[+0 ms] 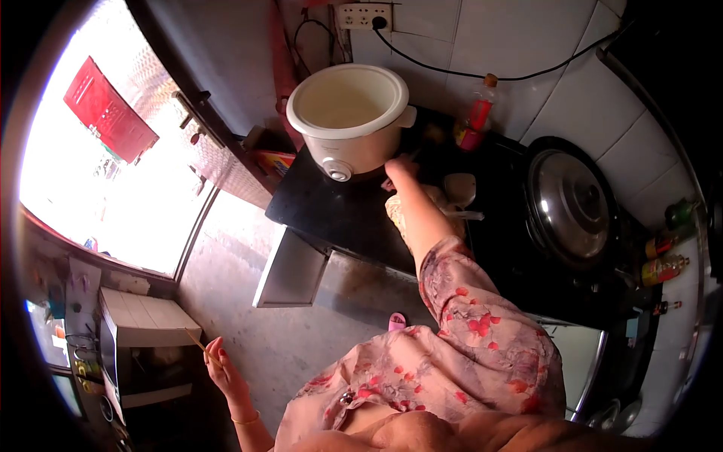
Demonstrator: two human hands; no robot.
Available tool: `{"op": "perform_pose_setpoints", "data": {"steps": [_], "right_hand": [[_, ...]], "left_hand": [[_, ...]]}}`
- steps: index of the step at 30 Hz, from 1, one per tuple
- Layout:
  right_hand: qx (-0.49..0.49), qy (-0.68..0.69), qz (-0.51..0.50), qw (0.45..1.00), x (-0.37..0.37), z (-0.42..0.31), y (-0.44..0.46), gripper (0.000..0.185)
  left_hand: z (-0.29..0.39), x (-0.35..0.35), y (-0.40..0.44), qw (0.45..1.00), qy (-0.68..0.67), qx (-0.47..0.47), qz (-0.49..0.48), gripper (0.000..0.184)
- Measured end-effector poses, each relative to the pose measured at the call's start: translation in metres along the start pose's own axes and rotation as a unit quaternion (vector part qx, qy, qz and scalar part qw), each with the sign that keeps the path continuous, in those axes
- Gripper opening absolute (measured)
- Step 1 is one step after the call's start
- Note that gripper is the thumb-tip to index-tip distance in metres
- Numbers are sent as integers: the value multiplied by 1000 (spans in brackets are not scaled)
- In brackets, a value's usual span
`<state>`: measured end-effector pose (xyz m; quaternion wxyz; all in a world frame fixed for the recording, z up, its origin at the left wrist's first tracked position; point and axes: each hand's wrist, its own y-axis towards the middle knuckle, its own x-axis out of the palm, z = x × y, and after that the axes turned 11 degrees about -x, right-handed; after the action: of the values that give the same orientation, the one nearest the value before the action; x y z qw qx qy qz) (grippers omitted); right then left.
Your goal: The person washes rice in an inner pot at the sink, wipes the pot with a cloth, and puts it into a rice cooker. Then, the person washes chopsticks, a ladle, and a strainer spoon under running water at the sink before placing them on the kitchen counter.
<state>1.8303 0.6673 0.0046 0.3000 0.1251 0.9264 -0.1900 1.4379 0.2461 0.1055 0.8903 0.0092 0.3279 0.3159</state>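
Observation:
My left hand (224,374) is low on the left, away from the counter, its fingers closed round a thin wooden chopstick (195,339) that points up and left. Whether it is one stick or a pair I cannot make out. My right hand (401,171) reaches over the black counter to the lower right side of a white slow cooker (354,143). Its fingers are in shadow, partly hidden by the cooker, so their grip does not show. The cooker has no lid on, and a round dial faces the front. Beside my right forearm are a patterned bag (395,215) and a small white container (459,189).
A bottle with a red label (480,113) stands by the tiled wall. To the right, a large metal lid (572,203) covers a wok on the stove. A black cable runs from the wall socket (365,16). Below the counter, a cabinet door (286,270) hangs open.

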Motion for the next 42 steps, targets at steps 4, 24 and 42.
{"op": "perform_pose_setpoints", "data": {"steps": [4, 24, 42], "right_hand": [[-8, 74, 48, 996, -16, -3, -28, 26], [-230, -127, 36, 964, -34, -24, -372, 16], [-530, -88, -468, 702, 442, -326, -600, 28]], "left_hand": [[-30, -33, -8, 999, -14, -49, 5, 26], [-287, -356, -93, 906, -236, -290, 197, 31], [-446, -545, -101, 756, -240, -391, 466, 30]]}}
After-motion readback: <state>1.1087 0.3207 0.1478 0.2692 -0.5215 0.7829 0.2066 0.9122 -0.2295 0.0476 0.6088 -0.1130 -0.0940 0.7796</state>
